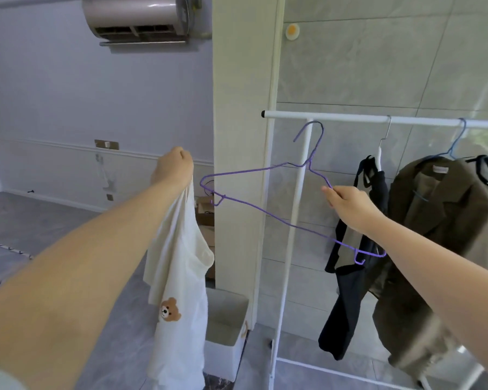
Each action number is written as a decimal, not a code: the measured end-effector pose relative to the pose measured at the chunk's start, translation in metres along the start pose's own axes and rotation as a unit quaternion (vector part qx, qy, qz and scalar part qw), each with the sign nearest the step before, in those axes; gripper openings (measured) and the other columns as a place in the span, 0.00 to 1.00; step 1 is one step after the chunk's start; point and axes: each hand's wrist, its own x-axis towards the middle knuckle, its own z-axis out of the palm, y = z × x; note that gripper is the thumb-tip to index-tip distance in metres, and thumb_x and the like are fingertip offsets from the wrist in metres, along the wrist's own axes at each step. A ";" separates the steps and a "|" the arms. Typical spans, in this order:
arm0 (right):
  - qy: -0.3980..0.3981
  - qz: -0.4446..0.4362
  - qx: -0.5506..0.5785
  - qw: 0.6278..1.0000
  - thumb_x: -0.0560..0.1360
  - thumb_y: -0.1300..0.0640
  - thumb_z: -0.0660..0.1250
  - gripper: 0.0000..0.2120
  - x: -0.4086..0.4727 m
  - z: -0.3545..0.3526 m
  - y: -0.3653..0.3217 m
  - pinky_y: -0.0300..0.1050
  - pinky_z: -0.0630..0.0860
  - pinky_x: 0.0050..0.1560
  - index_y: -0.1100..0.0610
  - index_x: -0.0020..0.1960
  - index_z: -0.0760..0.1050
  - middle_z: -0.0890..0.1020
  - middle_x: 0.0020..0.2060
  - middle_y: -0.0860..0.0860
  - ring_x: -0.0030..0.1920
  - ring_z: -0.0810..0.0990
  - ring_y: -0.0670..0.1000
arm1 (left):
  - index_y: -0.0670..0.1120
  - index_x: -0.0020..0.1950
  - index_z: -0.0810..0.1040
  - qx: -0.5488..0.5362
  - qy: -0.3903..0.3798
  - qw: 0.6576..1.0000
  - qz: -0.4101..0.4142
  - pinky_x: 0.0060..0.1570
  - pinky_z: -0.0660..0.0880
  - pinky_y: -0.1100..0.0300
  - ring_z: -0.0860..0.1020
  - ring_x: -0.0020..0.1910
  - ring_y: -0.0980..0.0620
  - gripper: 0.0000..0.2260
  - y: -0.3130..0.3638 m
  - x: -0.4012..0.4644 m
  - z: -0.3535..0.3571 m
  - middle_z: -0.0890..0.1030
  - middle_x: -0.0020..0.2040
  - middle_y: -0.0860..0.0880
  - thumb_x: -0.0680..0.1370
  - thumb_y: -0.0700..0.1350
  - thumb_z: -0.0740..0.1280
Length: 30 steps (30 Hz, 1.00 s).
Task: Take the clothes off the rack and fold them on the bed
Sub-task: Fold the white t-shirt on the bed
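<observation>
The rack (378,118) stands against the tiled wall (364,66), its white top rail running off the right edge, its left end capped in black and sticking out past the upright post. Left of the rack there is open floor (26,220) back to the lilac wall, with a pillar (237,136) rising just beside the rack's left end and a white bin (226,327) at the pillar's foot. On the rail hang a black top (350,291) on a white hanger, then an olive jacket (440,220) on a blue hanger, then another dark-trimmed garment at the frame's right edge.

The left hand (175,164) is up and out, well left of the rack, arm stretched long, fingers bunched tight round the top of a cream shirt (181,277). The shirt hangs straight down from that fist, clear of the rack, a bear patch low on it.

The right hand (347,201) reaches in front of the rack's post, pinching the shoulder wire of a purple hanger (265,204). The hanger is bare and tilted, its hook just under the rail's left end and not over it, one end toward the shirt, the other dipping in front of the black top. An air conditioner (141,18) sits high on the lilac wall.
</observation>
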 end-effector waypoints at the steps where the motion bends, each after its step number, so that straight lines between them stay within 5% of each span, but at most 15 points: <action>1: 0.003 0.008 -0.008 1.000 0.84 0.45 0.55 0.25 -0.003 -0.003 0.004 0.50 0.70 0.43 0.62 0.38 0.71 0.71 0.29 0.54 0.34 0.71 0.55 | 0.40 0.53 0.74 -0.010 0.001 1.000 -0.018 0.48 0.65 0.54 0.71 0.48 0.41 0.14 0.007 0.000 0.005 0.73 0.48 0.42 0.83 0.44 0.51; 5: -0.001 0.063 -0.030 0.998 0.85 0.46 0.55 0.24 -0.012 -0.016 0.010 0.49 0.75 0.45 0.63 0.41 0.76 0.76 0.32 0.56 0.35 0.76 0.57 | 0.40 0.48 0.72 -0.070 -0.002 0.997 -0.040 0.44 0.62 0.56 0.68 0.45 0.44 0.11 0.024 -0.006 0.023 0.71 0.38 0.45 0.82 0.41 0.51; 9: -0.010 0.142 -0.006 0.990 0.84 0.49 0.57 0.19 -0.018 -0.030 0.007 0.41 0.67 0.31 0.60 0.42 0.76 0.73 0.30 0.52 0.29 0.70 0.51 | 0.35 0.54 0.77 -0.100 -0.029 0.994 -0.036 0.53 0.70 0.50 0.75 0.56 0.35 0.15 0.036 -0.016 0.039 0.78 0.56 0.33 0.82 0.41 0.53; 14: -0.018 0.259 0.187 0.947 0.81 0.58 0.60 0.08 -0.008 -0.041 0.011 0.38 0.56 0.22 0.59 0.48 0.76 0.64 0.26 0.50 0.23 0.59 0.48 | 0.36 0.54 0.80 -0.130 -0.063 0.989 -0.031 0.54 0.73 0.50 0.77 0.56 0.36 0.15 0.048 -0.025 0.059 0.80 0.56 0.34 0.81 0.43 0.56; 18: -0.024 0.249 0.326 0.912 0.81 0.60 0.53 0.12 0.009 -0.045 0.019 0.35 0.55 0.19 0.61 0.50 0.76 0.63 0.25 0.50 0.17 0.58 0.45 | 0.36 0.53 0.79 -0.158 -0.082 0.983 -0.039 0.52 0.72 0.51 0.77 0.55 0.37 0.15 0.059 -0.032 0.071 0.80 0.55 0.35 0.82 0.43 0.56; 23: 0.012 0.292 0.409 0.864 0.81 0.64 0.47 0.16 0.057 -0.044 0.028 0.33 0.52 0.19 0.60 0.51 0.74 0.60 0.29 0.50 0.17 0.55 0.45 | 0.45 0.47 0.75 -0.223 -0.135 0.963 -0.075 0.31 0.62 0.60 0.69 0.34 0.49 0.07 0.078 -0.041 0.088 0.74 0.41 0.46 0.79 0.43 0.57; 27: 0.007 0.291 0.454 0.842 0.81 0.63 0.44 0.17 0.088 -0.049 0.022 0.30 0.50 0.19 0.58 0.45 0.70 0.58 0.26 0.49 0.15 0.53 0.46 | 0.47 0.32 0.71 -0.264 -0.196 0.939 -0.098 0.31 0.58 0.60 0.65 0.30 0.49 0.06 0.088 -0.047 0.111 0.69 0.31 0.48 0.61 0.46 0.58; 30: -0.004 0.260 0.459 0.849 0.81 0.66 0.44 0.16 0.107 -0.054 0.020 0.30 0.51 0.16 0.56 0.40 0.64 0.60 0.19 0.49 0.15 0.56 0.46 | 0.47 0.33 0.73 -0.278 -0.205 0.931 -0.117 0.33 0.61 0.59 0.67 0.32 0.49 0.04 0.093 -0.048 0.130 0.70 0.32 0.47 0.68 0.44 0.61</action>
